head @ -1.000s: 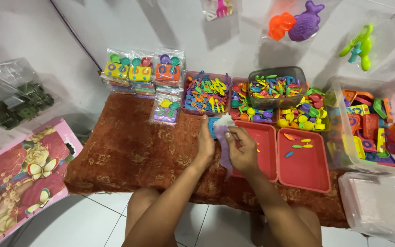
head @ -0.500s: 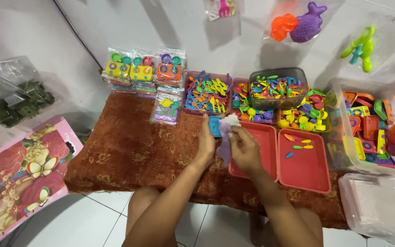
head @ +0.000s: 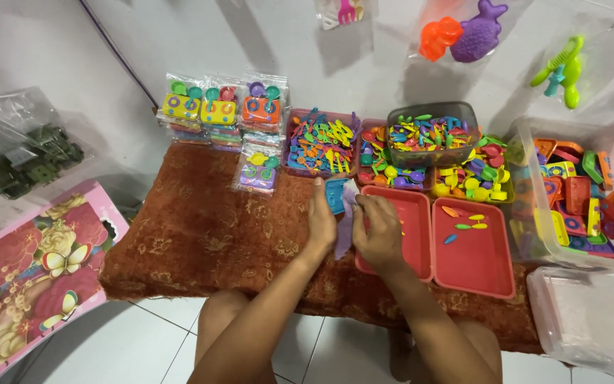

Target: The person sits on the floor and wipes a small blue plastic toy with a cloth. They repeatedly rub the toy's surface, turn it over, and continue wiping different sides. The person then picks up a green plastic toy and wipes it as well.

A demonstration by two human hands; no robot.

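My left hand [head: 320,222] and my right hand [head: 378,229] meet over the rust-coloured patterned cloth [head: 207,235]. Together they hold a clear plastic bag [head: 345,226] with a blue toy piece [head: 335,193] in its top. The left hand grips the bag's left side, the right hand pinches its right edge. Just right of my hands lie two red trays, the nearer one [head: 412,235] partly behind my right hand, the farther one [head: 479,249] holding a few small coloured pieces.
Packed toy bags [head: 222,110] and boxes of small coloured utensils [head: 321,142] line the back. A clear bin of toy blocks [head: 577,199] and a lidded clear box [head: 591,320] stand right. A pink flowered box [head: 30,270] sits left.
My hands and the bag have stayed in nearly the same spot; the bag has shifted slightly and the blue piece now shows at its top.
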